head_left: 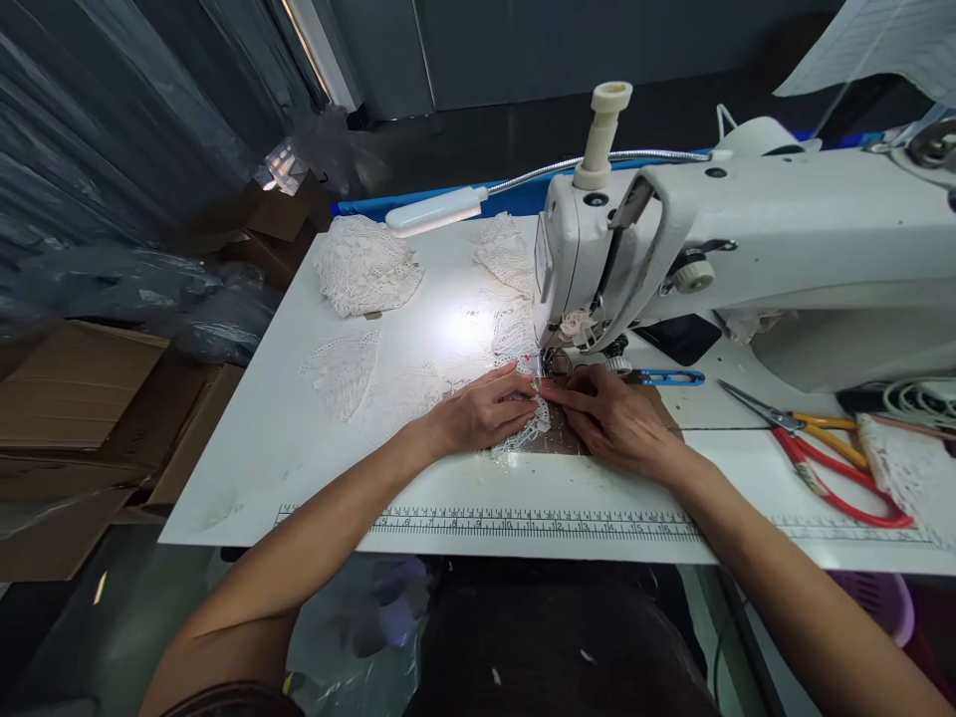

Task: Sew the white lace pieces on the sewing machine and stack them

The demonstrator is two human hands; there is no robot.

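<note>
Both of my hands are at the needle end of a white sewing machine [792,224]. My left hand [485,410] lies over white lace [532,430], its fingers bent and closed on the fabric left of the presser foot [551,362]. From the other side, my right hand [616,418] grips the edge of the lace with thumb and forefinger just in front of the foot. The fingertips of the two hands almost meet there. Part of the lace is hidden under the fingers, and a brownish plate shows beneath the right hand.
Blue thread snips [672,377] lie behind my right hand, and red-handled scissors [836,473] rest farther right. A bunched lace pile [365,267] sits at the table's back left. A lamp [437,211] hangs over the table. A printed ruler [523,522] runs along the front edge. Cardboard boxes [82,398] stand left.
</note>
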